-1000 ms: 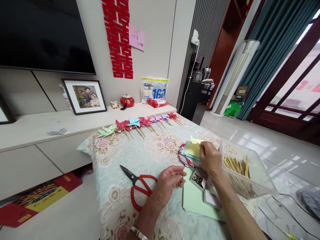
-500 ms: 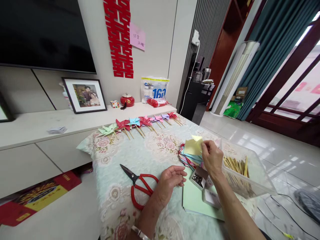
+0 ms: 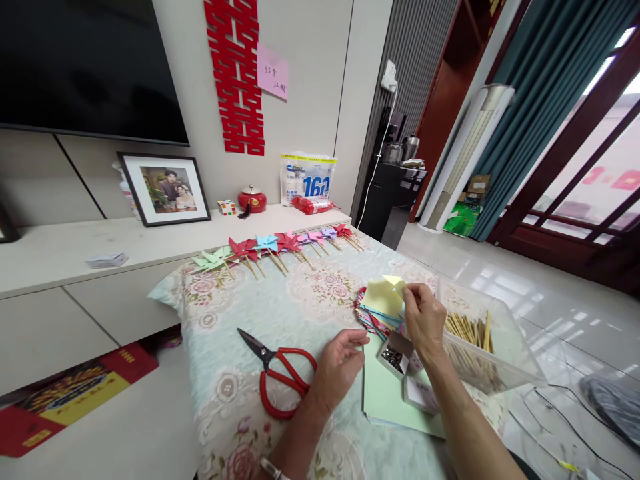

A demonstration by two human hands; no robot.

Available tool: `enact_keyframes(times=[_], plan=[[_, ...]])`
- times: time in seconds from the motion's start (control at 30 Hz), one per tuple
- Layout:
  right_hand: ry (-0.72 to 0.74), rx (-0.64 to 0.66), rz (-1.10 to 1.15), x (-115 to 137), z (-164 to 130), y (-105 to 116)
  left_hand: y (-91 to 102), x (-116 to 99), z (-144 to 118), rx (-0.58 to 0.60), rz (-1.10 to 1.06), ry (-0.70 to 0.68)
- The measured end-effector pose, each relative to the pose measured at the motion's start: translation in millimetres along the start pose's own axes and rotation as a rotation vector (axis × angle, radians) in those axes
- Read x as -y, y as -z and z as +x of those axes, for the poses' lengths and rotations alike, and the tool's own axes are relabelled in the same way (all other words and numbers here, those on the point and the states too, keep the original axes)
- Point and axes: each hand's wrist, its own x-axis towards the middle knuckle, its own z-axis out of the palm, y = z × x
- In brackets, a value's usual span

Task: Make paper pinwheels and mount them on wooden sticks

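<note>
My right hand (image 3: 424,319) pinches the edge of a yellow paper sheet (image 3: 384,296) on top of a stack of coloured papers (image 3: 374,321). A corner of yellow paper stands folded up beside the fingertips. My left hand (image 3: 343,365) hovers over the table with fingers loosely stretched and nothing in them. Just left of it lie red-handled scissors (image 3: 273,360), blades pointing away. Between the hands, a small box of metal fasteners (image 3: 395,355) and a white box (image 3: 420,395) rest on light green paper sheets (image 3: 383,397).
Several paper pinwheels (image 3: 243,249) on sticks lie in a row along the table's far edge. A clear plastic bin (image 3: 520,347) with wooden sticks (image 3: 470,333) stands at the right. Behind the table is a white cabinet (image 3: 150,243); cables (image 3: 565,403) trail over the floor.
The view has shifted slightly. My right hand stays at the yellow paper, whose surface now shows a little more. My left hand has barely moved.
</note>
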Motion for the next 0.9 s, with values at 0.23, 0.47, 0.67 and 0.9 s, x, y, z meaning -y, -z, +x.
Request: enact_keyframes(times=[0.23,0.47,0.67,0.9], plan=[[0.052,0.012,-0.001,1,-6,4,-29.5,-6,15,-0.018,0.782,-0.413],[0.084,0.014,-0.003,10,-3,11,-52.6,-14,65,0.088,1.061,-0.366],[0.067,-0.015,0.026,21,3,30,-55.7,-9,64,0.095,1.121,-0.359],[-0.069,-0.006,0.176,26,-2,56,-45.7,-15,37,0.126,1.175,-0.311]])
